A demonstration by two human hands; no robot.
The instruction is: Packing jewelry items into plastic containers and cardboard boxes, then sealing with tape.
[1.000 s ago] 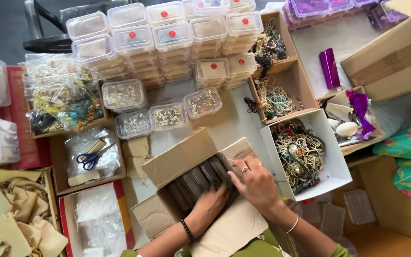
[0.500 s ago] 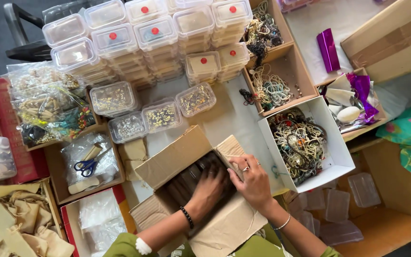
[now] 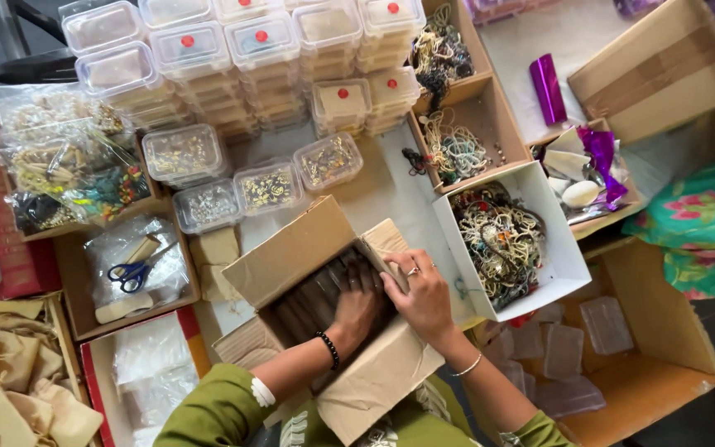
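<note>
I see my left hand [image 3: 357, 308] now pressed flat, fingers spread, on the dark packets inside the open cardboard box [image 3: 291, 252] at the table's near edge; my right hand [image 3: 421, 294] has settled, curled over its flap.

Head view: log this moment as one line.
left hand: inside open brown cardboard box, flat on dark packets | right hand: on box flap | white box of tangled bead necklaces: right of it

An open brown cardboard box [image 3: 324, 323] lies tilted, flaps spread, packed with dark items.
</note>
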